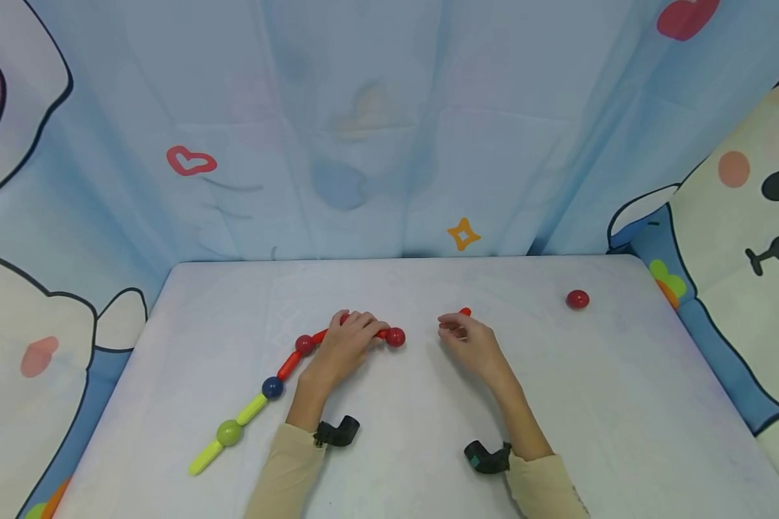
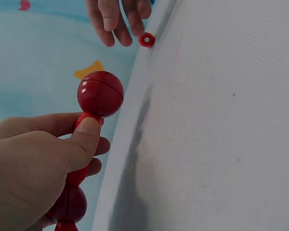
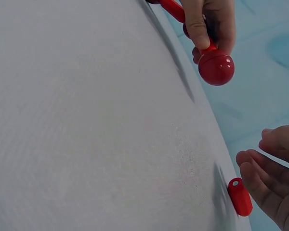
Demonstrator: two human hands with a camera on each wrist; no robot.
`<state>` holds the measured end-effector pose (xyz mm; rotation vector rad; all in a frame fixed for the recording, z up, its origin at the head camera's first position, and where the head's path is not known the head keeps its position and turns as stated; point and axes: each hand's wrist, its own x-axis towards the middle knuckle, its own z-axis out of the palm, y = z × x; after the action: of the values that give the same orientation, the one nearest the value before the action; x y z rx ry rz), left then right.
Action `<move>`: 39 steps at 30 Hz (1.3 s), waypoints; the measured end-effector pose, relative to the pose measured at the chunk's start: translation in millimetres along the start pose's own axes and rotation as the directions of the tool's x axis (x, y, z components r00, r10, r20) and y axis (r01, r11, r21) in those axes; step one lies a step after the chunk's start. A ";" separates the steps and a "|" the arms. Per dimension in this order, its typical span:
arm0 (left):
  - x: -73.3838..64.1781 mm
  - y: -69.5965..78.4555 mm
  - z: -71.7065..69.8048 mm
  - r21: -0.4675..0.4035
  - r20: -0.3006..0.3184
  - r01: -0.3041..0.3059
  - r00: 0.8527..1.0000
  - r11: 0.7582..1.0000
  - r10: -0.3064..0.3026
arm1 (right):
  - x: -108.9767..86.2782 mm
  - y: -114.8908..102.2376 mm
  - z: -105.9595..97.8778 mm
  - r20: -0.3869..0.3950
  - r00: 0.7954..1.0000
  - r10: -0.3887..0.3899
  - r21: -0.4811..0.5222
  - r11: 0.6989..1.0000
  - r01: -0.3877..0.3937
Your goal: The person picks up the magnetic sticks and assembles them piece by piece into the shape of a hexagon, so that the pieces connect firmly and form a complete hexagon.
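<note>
A jointed chain of balls and rods slants across the table's left half, running from yellow-green rods (image 1: 252, 409) through a green ball (image 1: 229, 432) and a blue ball (image 1: 273, 388) to red pieces. My left hand (image 1: 344, 349) pinches a red rod (image 2: 77, 176) of this chain between thumb and fingers, just behind the red end ball (image 2: 100, 94). Part of the chain is hidden under that hand. A loose red rod (image 3: 241, 198) lies by the fingers of my right hand (image 1: 475, 347), which are loosely bent with nothing between them. Whether they touch the rod I cannot tell.
A single red ball (image 1: 578, 299) sits toward the back right of the white-covered table (image 1: 623, 404). Behind the table hangs a blue printed curtain (image 1: 389, 144), which also runs along both sides. Each wrist wears a small black camera (image 1: 487, 458).
</note>
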<state>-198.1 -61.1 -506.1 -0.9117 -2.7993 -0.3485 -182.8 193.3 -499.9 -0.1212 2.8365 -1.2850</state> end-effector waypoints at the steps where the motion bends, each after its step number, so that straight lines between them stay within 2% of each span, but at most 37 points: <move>1: 0.0 -0.1 0.2 -0.003 0.002 -0.002 1.000 1.000 0.002 | 0.0 1.0 -1.5 -0.008 1.000 -0.011 0.000 1.000 0.011; 7: -0.2 0.9 -0.8 -0.003 0.034 0.003 0.999 1.000 -0.003 | 1.3 7.6 -7.0 -0.047 0.991 -0.126 -0.031 0.992 0.124; 11: -0.8 1.5 -1.7 -0.007 0.057 0.017 0.998 1.000 -0.017 | 2.9 11.6 -7.7 -0.074 0.972 -0.222 -0.138 0.968 0.210; 14: -1.1 1.4 -1.9 -0.013 0.070 0.023 0.997 1.000 -0.022 | 3.3 13.3 -7.9 -0.046 0.967 -0.252 -0.220 0.946 0.236; 17: -1.5 1.3 -1.8 -0.014 0.081 0.019 0.997 1.000 -0.018 | 2.4 14.0 -8.7 0.015 0.968 -0.252 -0.265 0.932 0.247; 20: -1.6 1.0 -0.9 -0.011 0.084 0.016 0.996 1.000 -0.015 | 1.2 14.4 -10.5 0.040 0.966 -0.254 -0.282 0.925 0.255; 25: -1.9 1.3 -0.7 -0.020 0.091 0.023 0.996 1.000 -0.021 | 0.2 14.5 -13.7 0.027 0.982 -0.186 -0.283 0.941 0.186; 31: -1.8 2.9 -2.4 -0.067 0.144 0.056 0.989 0.996 -0.046 | 1.1 16.8 -13.2 0.027 0.995 -0.093 -0.287 0.953 0.097; 35: -2.0 2.7 -2.6 -0.094 0.143 0.072 0.988 0.993 -0.058 | 0.5 16.8 -12.4 0.026 0.996 -0.088 -0.295 0.951 0.092; 39: -1.6 2.4 -2.5 -0.108 0.116 0.070 0.992 0.992 -0.057 | 0.2 17.3 -12.3 0.024 0.996 -0.086 -0.290 0.953 0.089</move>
<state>-195.1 -60.8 -503.6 -0.8927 -2.9431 -0.4816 -184.7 213.8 -504.8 -0.2615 3.0223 -0.8637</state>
